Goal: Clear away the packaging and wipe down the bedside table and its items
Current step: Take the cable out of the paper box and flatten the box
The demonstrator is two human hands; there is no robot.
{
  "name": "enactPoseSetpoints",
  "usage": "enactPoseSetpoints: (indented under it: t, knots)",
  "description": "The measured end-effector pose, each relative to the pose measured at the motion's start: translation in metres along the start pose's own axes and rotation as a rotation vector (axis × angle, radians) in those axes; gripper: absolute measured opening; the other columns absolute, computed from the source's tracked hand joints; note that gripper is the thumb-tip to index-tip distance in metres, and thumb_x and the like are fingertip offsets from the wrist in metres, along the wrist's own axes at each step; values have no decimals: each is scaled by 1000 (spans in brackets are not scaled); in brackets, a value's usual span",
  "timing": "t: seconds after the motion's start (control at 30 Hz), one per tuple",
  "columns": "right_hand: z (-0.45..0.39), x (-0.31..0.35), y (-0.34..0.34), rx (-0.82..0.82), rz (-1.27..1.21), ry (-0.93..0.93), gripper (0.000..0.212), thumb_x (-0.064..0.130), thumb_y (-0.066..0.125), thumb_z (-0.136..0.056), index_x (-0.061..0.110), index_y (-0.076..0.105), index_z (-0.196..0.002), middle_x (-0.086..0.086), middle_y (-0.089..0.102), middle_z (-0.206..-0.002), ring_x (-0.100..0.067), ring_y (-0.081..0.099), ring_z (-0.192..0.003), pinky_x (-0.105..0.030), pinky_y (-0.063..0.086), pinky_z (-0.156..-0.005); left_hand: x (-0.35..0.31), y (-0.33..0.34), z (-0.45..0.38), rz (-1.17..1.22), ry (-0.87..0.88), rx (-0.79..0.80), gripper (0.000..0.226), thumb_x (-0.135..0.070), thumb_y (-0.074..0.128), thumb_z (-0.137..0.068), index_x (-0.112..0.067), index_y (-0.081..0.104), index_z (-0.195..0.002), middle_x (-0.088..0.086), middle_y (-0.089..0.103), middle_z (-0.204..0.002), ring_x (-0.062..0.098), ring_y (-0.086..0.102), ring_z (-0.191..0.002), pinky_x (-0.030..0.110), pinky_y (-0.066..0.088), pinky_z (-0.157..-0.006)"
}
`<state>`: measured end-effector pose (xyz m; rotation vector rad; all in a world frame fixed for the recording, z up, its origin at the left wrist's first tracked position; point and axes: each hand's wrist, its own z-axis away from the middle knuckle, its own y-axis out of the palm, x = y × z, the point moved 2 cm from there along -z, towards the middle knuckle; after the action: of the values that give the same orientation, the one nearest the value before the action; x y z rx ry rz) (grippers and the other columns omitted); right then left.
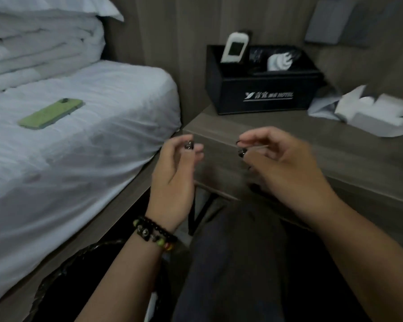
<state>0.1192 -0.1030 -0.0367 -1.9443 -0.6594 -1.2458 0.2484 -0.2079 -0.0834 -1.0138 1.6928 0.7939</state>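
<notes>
**Hands raised ahead of the table, packaging untouched**

Nearest, a lined bin sits below the left wrist, probably ready for rubbish. Both hands hover palms inward: the left hand pinches a small dark object, blurred; the right hand curls on another. Past the fingertips lies the table; beyond, a black box and the white packaging, far right.

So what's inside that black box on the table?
The black box holds a white remote standing upright, a dark packet and white tissue. Its walls hide whatever lies lower down.
</notes>
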Motion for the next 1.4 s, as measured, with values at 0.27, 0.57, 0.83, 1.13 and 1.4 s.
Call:
enactPoseSetpoints:
  t: [0.27,0.57,0.83,1.13,1.4]
  knots:
    - [34,0,-110,-288,178,69,23,8,65,-84,28,67,-94,14,70,-94,3,64,-82,-5,46,-67,-36,156,-18,175,103,283,20,-31,45,-90,-29,56,-107,-8,68,-102,5,66,-97,32,52,-87]
    - [-60,19,-233,-686,609,77,29,21,67,-82,24,59,-110,7,64,-102,-14,60,-95,-32,47,-87,-29,213,-84,229,127,309,16,-13,48,-97,-26,56,-102,-4,68,-100,13,68,-94,39,55,-87]
    - [-149,-93,-281,-787,555,745,74,21,65,-85,8,22,-144,-18,25,-147,-39,43,-127,-44,41,-105,-12,211,-106,245,151,332,22,-8,43,-99,-23,59,-101,-2,71,-97,14,70,-82,28,55,-72]
    - [-139,-96,-313,-818,521,691,32,11,56,-93,-11,54,-117,-26,60,-117,-44,60,-107,-50,52,-92,-13,220,-100,255,224,406,24,-9,40,-100,-19,62,-101,0,72,-94,18,71,-81,26,55,-70]
    - [-96,-41,-305,-882,79,404,37,0,48,-95,6,48,-132,-10,59,-112,-31,59,-84,-40,56,-60,-25,225,-86,308,169,349,24,-4,45,-97,-22,62,-100,-4,72,-97,14,69,-91,28,55,-73]
